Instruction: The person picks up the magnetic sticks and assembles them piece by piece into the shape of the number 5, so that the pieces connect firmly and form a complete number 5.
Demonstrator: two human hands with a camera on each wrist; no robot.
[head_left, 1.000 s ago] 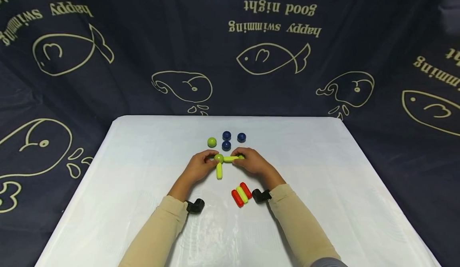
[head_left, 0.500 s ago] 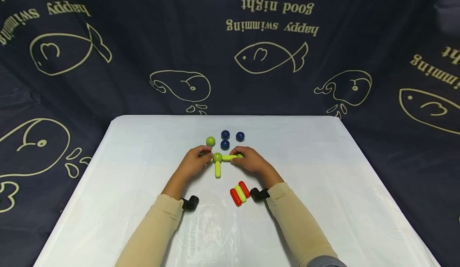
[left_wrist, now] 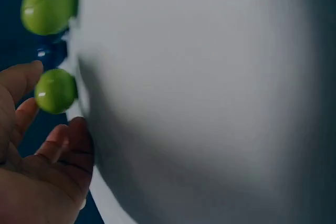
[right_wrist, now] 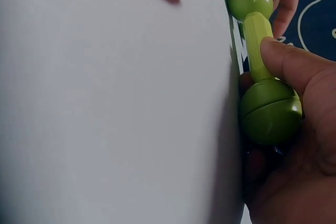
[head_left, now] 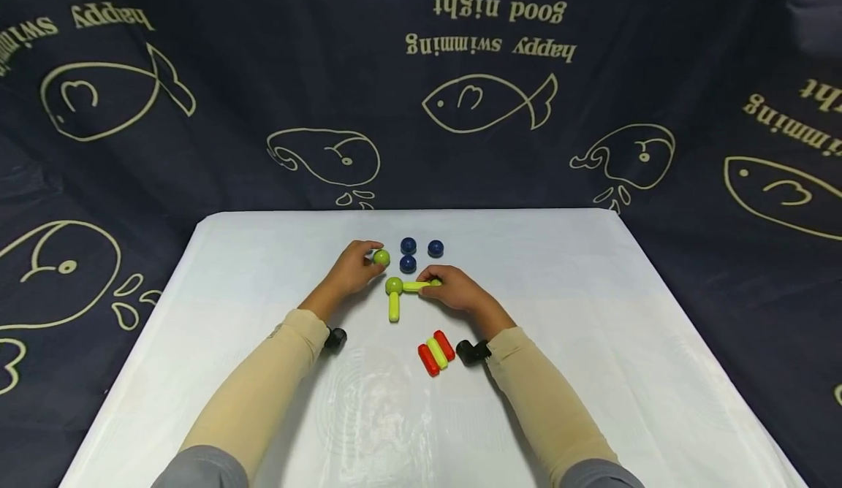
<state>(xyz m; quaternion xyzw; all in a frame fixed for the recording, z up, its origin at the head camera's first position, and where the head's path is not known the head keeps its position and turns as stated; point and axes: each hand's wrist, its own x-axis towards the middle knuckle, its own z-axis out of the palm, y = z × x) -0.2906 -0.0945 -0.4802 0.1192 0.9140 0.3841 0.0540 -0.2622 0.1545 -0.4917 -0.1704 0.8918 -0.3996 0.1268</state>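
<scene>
Head view: 3 blue balls (head_left: pixel 408 264), 3 green balls (head_left: pixel 394 284), 3 lime sticks (head_left: pixel 437 353), 2 red sticks (head_left: pixel 429 360). L hand (head_left: pixel 351 269): fingers apart abt loose green ball (left_wrist: pixel 55 91), touch unclear; R hand (head_left: pixel 456 288) pinches shiny bent piece (head_left: pixel 394 305) on table (head_left: pixel 559 291).

The table (head_left: pixel 559 291) is plain glossy white. Joined pieces on it pair pale lime-yellow rods (head_left: pixel 394 308) with green balls (right_wrist: pixel 270 114), one crossed by a thin dark seam line. A loose ball (head_left: pixel 381 257) is bright green; three more balls (head_left: pixel 408 245) are deep navy. Another lime-yellow rod (head_left: pixel 437 353) lies between two bright red rods (head_left: pixel 428 360). The sleeves (head_left: pixel 546 386) are tan, then grey higher up; the wrist cameras (head_left: pixel 469 353) are black. Behind, dark navy cloth (head_left: pixel 395 6) carries pale yellow outlined fish (head_left: pixel 490 103), whales (head_left: pixel 322 155) and upside-down lettering (head_left: pixel 536 11).
</scene>
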